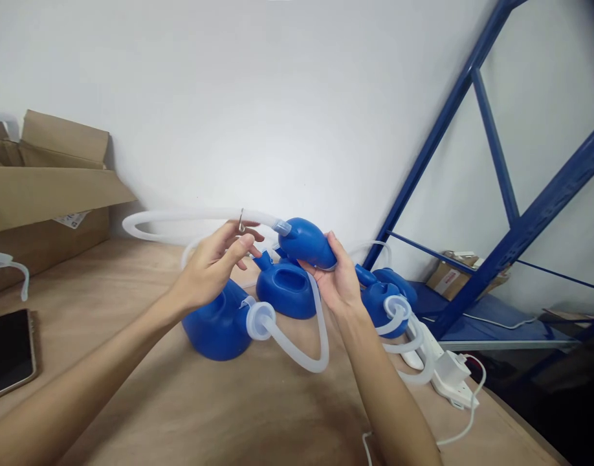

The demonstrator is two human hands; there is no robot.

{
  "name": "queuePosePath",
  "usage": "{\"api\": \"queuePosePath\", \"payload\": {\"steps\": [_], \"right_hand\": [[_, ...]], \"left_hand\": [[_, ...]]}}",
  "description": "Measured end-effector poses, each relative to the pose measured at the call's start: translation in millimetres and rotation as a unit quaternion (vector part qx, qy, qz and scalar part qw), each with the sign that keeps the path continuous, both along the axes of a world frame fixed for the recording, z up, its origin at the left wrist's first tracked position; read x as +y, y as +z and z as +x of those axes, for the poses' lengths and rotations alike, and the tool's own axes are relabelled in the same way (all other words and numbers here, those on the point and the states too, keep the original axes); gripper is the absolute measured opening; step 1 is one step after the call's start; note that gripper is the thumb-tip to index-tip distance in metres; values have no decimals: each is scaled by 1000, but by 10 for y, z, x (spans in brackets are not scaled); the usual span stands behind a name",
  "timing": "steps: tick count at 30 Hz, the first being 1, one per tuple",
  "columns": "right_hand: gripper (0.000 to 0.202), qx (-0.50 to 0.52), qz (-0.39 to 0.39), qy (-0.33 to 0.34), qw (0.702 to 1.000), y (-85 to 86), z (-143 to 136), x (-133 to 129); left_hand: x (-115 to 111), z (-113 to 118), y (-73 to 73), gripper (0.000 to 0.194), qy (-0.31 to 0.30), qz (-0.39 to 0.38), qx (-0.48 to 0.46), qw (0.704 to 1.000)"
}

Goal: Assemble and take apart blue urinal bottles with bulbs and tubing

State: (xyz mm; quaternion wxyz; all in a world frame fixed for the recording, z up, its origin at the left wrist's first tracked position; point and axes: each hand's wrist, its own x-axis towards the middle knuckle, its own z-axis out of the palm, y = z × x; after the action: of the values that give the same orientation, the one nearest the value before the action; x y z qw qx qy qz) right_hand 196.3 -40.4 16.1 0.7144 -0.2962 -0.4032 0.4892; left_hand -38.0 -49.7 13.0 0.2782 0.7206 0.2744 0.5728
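Observation:
My right hand [333, 278] is wrapped round a blue bulb-shaped part [307, 242], raised over the table. A translucent white tube [195, 213] runs left from its clear connector [282, 227] and loops back. My left hand [224, 255] is beside the tube with its fingers apart, a small metal clip [241, 221] at its fingers. Below stand a blue bottle with a grip hollow [290, 288] and another blue bottle [217, 333], which has a white cap [261, 321] with a tube curving right. Whether my left fingers touch the tube is unclear.
Right of my right hand lie more blue bottles [380, 304] with coiled tubes and a white power strip [455, 382]. An open cardboard box [44, 194] and a phone [8, 353] are at left. A blue metal shelf [491, 330] stands at right.

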Motion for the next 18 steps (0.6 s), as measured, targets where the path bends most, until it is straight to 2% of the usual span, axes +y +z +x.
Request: {"api": "queuePosePath", "payload": {"steps": [7,12,18], "right_hand": [[41,14,22,-28,999,19,-10,-5],[40,-16,68,-17,997,22,-23,-62],[40,-28,90,-22,995,50,-6,-89]], "left_hand": [[-17,45,-26,39,-19,-54,-41,997],[40,59,-63,44,50,-80,-75,993],[139,30,-161,38,13,-56,-66,996]]}}
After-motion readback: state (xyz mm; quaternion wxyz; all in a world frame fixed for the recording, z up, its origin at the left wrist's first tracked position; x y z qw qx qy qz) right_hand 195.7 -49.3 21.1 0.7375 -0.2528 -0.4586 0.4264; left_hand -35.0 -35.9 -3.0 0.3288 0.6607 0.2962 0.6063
